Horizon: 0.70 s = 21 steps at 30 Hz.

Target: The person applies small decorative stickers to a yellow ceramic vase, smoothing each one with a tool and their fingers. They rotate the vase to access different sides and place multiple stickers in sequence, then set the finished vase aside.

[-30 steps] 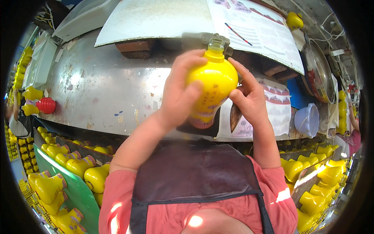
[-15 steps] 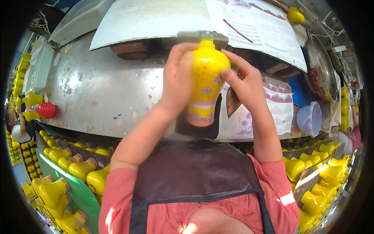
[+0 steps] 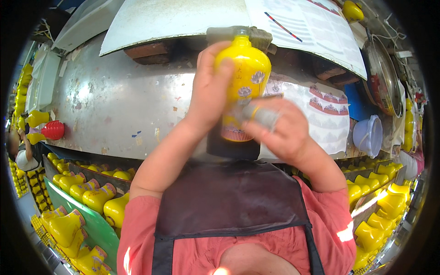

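Observation:
A glossy yellow bottle (image 3: 245,66) with purple flower decals and dark lettering lies over a black pad (image 3: 229,149), its neck pointing away from me. My left hand (image 3: 208,87) is closed round the bottle's left side, with the thumb on its front. My right hand (image 3: 286,130) grips a blurred, flat grey-brown scraper-like piece (image 3: 265,117) over the bottle's lower right. Its exact kind is smeared by motion. A dark block (image 3: 261,39) stands behind the bottle's neck. Beside my right hand lies a sheet of printed decals (image 3: 323,121).
The metal table (image 3: 137,91) has paper scraps stuck to it. A white board (image 3: 178,18) rests on bricks (image 3: 149,50) at the back. A lavender bucket (image 3: 368,136) stands right; a red ribbed object (image 3: 53,130) sits left. Yellow bottles (image 3: 98,197) line both sides near me.
My right hand has dropped from the bottle's shoulder to its lower part, bringing the grey-brown piece over it. The bottle has turned, showing other flowers. My left hand still holds it.

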Tool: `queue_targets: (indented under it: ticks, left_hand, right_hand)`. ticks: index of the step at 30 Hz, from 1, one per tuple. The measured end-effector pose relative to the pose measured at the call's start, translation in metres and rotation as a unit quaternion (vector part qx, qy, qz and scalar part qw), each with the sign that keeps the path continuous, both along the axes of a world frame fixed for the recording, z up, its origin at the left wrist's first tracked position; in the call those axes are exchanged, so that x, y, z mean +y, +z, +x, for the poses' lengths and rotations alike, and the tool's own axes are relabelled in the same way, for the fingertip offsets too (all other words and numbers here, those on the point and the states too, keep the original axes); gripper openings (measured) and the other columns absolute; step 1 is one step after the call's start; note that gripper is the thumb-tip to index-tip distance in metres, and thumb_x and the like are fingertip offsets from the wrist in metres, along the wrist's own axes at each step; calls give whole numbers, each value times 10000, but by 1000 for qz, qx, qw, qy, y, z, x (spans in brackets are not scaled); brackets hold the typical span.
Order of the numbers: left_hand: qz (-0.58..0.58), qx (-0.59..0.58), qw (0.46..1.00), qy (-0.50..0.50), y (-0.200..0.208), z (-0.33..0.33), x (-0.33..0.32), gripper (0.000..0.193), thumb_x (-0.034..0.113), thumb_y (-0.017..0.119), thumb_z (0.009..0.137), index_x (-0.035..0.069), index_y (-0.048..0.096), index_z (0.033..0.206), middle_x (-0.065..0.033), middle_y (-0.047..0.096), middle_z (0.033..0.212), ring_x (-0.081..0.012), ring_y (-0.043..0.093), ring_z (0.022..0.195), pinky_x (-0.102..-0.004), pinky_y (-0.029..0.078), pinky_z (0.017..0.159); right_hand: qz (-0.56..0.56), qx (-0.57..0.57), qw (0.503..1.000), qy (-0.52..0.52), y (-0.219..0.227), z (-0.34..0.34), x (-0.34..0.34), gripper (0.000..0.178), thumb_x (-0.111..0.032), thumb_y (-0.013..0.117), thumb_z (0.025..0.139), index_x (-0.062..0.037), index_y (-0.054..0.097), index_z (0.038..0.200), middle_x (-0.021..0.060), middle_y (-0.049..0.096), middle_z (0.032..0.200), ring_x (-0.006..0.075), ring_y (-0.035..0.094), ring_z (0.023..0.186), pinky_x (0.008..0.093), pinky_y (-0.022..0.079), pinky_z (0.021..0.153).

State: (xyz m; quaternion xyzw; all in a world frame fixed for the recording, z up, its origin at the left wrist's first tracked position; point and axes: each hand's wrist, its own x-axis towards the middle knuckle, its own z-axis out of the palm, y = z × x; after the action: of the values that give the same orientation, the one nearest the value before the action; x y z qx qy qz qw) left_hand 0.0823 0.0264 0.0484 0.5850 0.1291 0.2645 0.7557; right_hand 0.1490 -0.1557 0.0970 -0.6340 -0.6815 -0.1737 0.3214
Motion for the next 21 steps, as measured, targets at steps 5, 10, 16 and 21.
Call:
queue_targets:
  ticks: [5,10,16,21]
  left_hand:
    - [124,-10,992,37,5,-3,2,368,227,503,1063,58,584,1380,-170,511,1426,-302,489,1330,-407,389,1137]
    - [357,14,928,107,3,-3,-8,400,237,473,1058,65,590,1401,-235,469,1479,-400,429,1394,-453,316,1192]
    - [126,4,992,27,-11,-2,-4,487,237,475,1056,38,448,1500,-221,436,1505,-380,430,1393,-442,321,1196]
    - [287,58,955,51,-17,-19,-13,761,284,572,1020,-24,195,1605,-269,338,1571,-408,379,1437,-448,314,1211]
  right_hand:
    - [-16,19,999,28,6,-11,-7,293,-81,822,704,-92,760,990,71,692,938,270,726,904,375,598,755]
    - [25,95,995,11,-9,-6,-10,292,-80,826,704,-81,763,989,55,717,939,271,720,834,357,565,686]
    - [-28,89,990,-107,9,-4,1,344,-36,838,756,-88,752,1086,77,722,899,235,682,733,334,534,630]
    - [25,154,951,-267,19,22,21,353,-56,823,855,-32,713,1189,147,754,989,278,740,820,332,585,736]
